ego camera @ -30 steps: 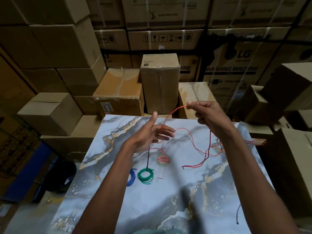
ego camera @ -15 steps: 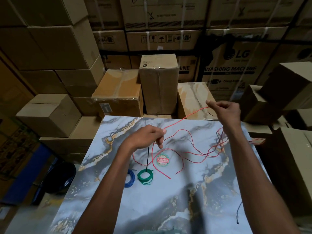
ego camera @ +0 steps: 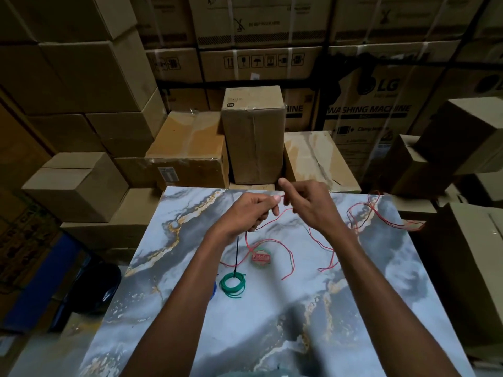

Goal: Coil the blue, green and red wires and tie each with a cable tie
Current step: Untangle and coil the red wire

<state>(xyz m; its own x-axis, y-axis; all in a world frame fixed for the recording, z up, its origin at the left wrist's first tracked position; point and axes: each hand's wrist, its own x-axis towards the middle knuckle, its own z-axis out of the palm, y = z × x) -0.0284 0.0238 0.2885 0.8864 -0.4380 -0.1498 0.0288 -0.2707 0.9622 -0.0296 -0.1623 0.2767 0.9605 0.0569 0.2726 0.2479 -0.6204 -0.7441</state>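
A long red wire (ego camera: 329, 250) sprawls in loose loops over the marbled table (ego camera: 272, 322), its far part reaching the table's right edge. My left hand (ego camera: 249, 213) pinches the red wire near one end, above the far middle of the table. My right hand (ego camera: 309, 204) is close beside it, fingers curled round the same wire, index finger raised. A coiled green wire (ego camera: 232, 285) lies near the table's middle with a black cable tie (ego camera: 236, 254) standing out of it. Just a sliver of the blue coil (ego camera: 215, 288) shows past my left forearm.
A round red-and-green sticker (ego camera: 260, 257) lies on the table under the red loops. Cardboard boxes (ego camera: 253, 134) are stacked all round the table's far and side edges. A dark round object (ego camera: 95, 289) sits on the floor to the left.
My right hand has come back left from the far right and now meets my left hand. The red wire's loops have shifted on the table; my left hand has kept its grip.
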